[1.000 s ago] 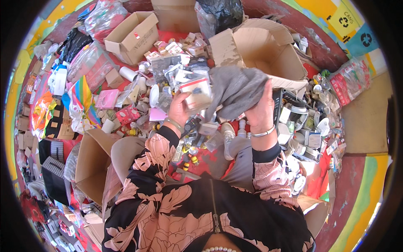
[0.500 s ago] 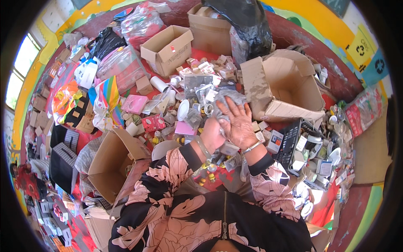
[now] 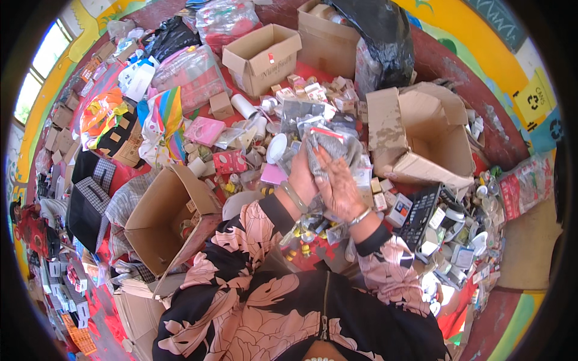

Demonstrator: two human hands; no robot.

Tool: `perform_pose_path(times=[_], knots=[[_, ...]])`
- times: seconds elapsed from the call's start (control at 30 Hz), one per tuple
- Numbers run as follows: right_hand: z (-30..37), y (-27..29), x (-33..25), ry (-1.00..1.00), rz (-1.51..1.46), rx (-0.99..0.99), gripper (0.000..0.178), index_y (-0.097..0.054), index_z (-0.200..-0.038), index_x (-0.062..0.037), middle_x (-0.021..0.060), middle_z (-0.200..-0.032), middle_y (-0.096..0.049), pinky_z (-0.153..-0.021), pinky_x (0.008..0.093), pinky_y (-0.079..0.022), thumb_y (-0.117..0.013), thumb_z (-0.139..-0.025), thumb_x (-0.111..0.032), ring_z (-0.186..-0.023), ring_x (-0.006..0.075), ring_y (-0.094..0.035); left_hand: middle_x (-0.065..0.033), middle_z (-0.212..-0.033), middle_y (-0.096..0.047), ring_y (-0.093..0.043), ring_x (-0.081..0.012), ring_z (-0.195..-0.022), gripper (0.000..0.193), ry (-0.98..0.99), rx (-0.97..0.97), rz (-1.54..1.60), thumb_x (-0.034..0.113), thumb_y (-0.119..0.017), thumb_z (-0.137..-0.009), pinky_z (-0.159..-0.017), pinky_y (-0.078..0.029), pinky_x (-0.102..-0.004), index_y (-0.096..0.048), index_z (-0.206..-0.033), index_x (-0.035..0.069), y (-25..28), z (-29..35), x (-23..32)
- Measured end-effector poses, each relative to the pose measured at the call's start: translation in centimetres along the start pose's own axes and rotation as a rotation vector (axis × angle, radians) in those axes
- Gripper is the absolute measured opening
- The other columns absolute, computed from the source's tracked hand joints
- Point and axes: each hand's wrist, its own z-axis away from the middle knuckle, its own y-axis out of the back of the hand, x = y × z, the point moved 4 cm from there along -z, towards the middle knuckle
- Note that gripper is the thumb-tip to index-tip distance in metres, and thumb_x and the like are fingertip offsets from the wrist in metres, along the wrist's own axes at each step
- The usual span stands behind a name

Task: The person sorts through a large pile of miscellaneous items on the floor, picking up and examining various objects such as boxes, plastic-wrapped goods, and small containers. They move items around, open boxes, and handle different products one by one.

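A crumpled grey see-through plastic bag (image 3: pixel 331 144) with a red strip along its upper edge is held up in front of me, over the heap. My left hand (image 3: pixel 303 179) grips its left side, thumb and fingers partly hidden behind it. My right hand (image 3: pixel 341 191) presses against the bag's front and lower right, fingers stretched upward over it, so the bag sits between both hands. What is inside the bag I cannot make out. Just left of my hands lie a white round lid (image 3: pixel 277 148) and a pink square box (image 3: pixel 274 174).
An open carton (image 3: pixel 421 135) stands to the right, another open carton (image 3: pixel 162 222) to the left, and a third carton (image 3: pixel 260 60) farther back. A black plastic crate (image 3: pixel 416 213) of mixed items lies at right. Small boxes (image 3: pixel 313 90) are piled beyond my hands.
The bag is now raised more upright and its red strip shows. My left hand has opened from a fist-like grip along its side; my right hand has shifted slightly lower and left.
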Motion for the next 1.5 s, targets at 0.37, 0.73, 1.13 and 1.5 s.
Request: perform_pose_path(times=[0.37,0.73,1.13,1.5], knots=[[-0.3,4.6,9.7,-0.866,0.032,0.261,0.059,-0.056,-0.104,0.0068,0.0305,-0.09,-0.058,-0.084,0.0455,-0.041,-0.035,-0.089,-0.046,-0.096,0.0446,-0.052,-0.007,-0.098,-0.057,-0.058,-0.0163,-0.086,0.038,0.241,-0.046,-0.095,0.035,-0.036,-0.094,-0.075,-0.05,-0.0314,-0.048,-0.113,0.004,-2.0,1.6,-4.0],[1.6,6.1,4.5,-0.236,-0.875,0.39,0.057,-0.037,-0.13,-0.0021,0.0131,-0.125,-0.046,-0.095,0.0404,-0.034,-0.033,-0.092,-0.045,-0.112,0.0268,-0.046,-0.01,-0.106,-0.059,-0.058,-0.0231,-0.095,0.051,0.12,-0.088,-0.007,0.048,-0.048,-0.086,-0.085,-0.046,-0.0386,-0.048,-0.115,0.006,-1.9,-0.5,-1.3],[-0.3,0.6,6.5,-0.54,-0.346,0.488,0.049,-0.034,-0.133,-0.0102,0.0208,-0.13,-0.041,-0.099,0.0378,-0.031,-0.039,-0.092,-0.036,-0.119,0.0361,-0.039,-0.0035,-0.104,-0.054,-0.052,-0.0117,-0.094,0.039,-0.138,-0.045,-0.404,0.038,-0.039,-0.093,-0.081,-0.043,-0.0269,-0.048,-0.114,0.006,-1.7,0.9,-1.7],[0.9,2.1,7.7,-0.549,-0.708,0.548,0.042,-0.056,-0.101,0.0021,0.0144,-0.095,-0.063,-0.074,0.0322,-0.046,-0.056,-0.085,-0.037,-0.086,0.0241,-0.061,-0.0203,-0.1,-0.052,-0.049,-0.0323,-0.094,0.035,-0.568,0.106,-1.311,0.025,-0.049,-0.088,-0.086,-0.037,-0.037,-0.047,-0.108,-0.004,-1.0,-1.4,0.3]])
